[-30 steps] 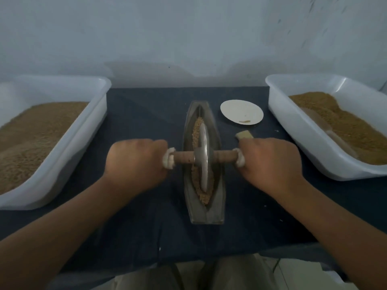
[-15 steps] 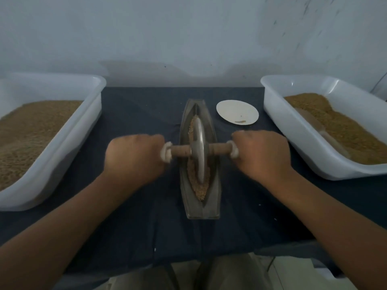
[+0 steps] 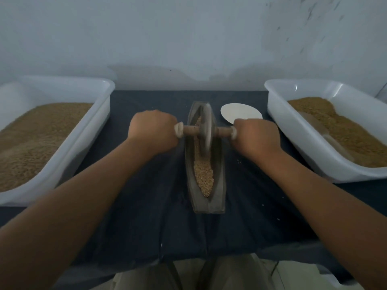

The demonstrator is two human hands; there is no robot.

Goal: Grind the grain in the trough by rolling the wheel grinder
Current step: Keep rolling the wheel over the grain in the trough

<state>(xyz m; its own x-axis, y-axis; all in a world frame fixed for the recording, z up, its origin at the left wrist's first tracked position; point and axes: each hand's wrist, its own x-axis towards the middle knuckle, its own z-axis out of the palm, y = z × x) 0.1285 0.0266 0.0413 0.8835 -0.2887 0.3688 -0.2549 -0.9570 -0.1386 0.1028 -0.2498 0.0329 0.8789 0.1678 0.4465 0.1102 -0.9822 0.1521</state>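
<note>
Our left hand [image 3: 151, 130] and right hand [image 3: 256, 136] clenched on the wheel grinder [image 3: 206, 128] near the far end of the trough [image 3: 218, 185], we risk overrunning it and scattering grain [image 3: 204, 176].

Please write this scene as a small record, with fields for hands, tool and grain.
left hand: grips one handle of the wheel grinder
right hand: grips the other handle
wheel grinder: upright in the trough, toward its far end
grain: in the trough, mostly nearer than the wheel
left tub: white, holds brown grain
right tub: white, holds brown grain
plate: white, partly hidden behind the right hand
cloth: dark, under everything
</note>
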